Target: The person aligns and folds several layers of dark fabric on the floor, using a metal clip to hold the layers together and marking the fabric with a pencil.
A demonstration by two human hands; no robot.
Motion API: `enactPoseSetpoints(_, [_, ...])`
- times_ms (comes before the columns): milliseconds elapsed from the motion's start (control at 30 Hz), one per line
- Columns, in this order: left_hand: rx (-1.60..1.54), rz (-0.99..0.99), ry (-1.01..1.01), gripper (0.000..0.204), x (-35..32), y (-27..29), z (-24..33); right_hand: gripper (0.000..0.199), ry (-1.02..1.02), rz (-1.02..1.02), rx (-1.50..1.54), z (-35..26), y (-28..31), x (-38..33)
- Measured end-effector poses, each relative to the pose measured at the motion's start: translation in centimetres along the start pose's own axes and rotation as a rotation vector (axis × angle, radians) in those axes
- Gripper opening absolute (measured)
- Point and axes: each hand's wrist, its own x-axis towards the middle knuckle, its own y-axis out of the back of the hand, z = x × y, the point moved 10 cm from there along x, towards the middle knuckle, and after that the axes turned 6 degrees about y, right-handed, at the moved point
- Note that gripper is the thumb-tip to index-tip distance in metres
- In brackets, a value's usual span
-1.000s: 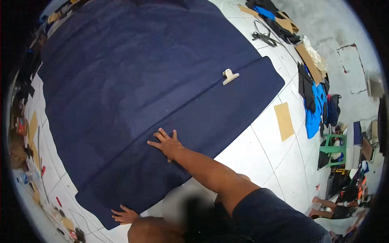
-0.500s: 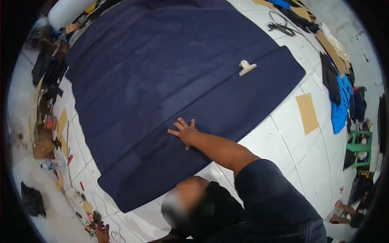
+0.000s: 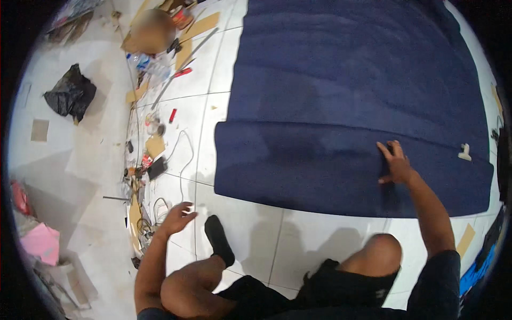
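A large navy-blue cloth (image 3: 320, 80) lies spread over the tiled floor, with a fold running across its near part. My right hand (image 3: 397, 164) rests on that folded strip, fingers spread, holding nothing. To the right of it sits a pale bulldog clip (image 3: 465, 152) on the fold line. Off the cloth's near left corner hovers my left hand (image 3: 178, 218), with fingers apart and nothing visible in it. It is nearest to a thin grey-white cable (image 3: 188, 146) and the small items along the left side.
Along the left lie a red-handled tool (image 3: 183, 72), a small red object (image 3: 173, 116), a long thin rod (image 3: 184, 69), a black box (image 3: 157, 168) and cardboard scraps. A black plastic bag (image 3: 73, 93) is farther left. My socked foot (image 3: 218, 240) stands on white tiles (image 3: 266, 229).
My view has swung left, so the cloth and clip appear farther right. My left hand has come fully into view. The right hand still lies spread on the cloth.
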Motion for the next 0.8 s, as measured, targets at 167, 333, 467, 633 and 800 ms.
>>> enactPoseSetpoints(167, [-0.196,-0.107,-0.048,0.062,3.9,-6.0,-1.4,0.126,0.006,-0.015,0.03,-0.7,-0.5,1.2])
enactPoseSetpoints(333, [-0.336,-0.057,-0.086,0.074,7.0,-6.7,1.6,0.119,-0.087,0.016,-0.218,-3.6,1.3,-0.5])
enactPoseSetpoints(467, [-0.468,-0.151,-0.136,0.074,10.8,-6.9,3.2,0.08,-0.052,0.236,-0.391,-7.7,2.8,-1.9])
enactPoseSetpoints(633, [-0.434,-0.211,-0.191,0.055,13.3,-7.2,2.6,0.025,0.625,0.824,0.559,-27.4,12.8,-10.6])
enactPoseSetpoints(800, [-0.859,-0.241,-0.337,0.035,12.6,-8.4,6.4,0.027,1.106,1.052,0.653,-36.8,15.8,-26.1])
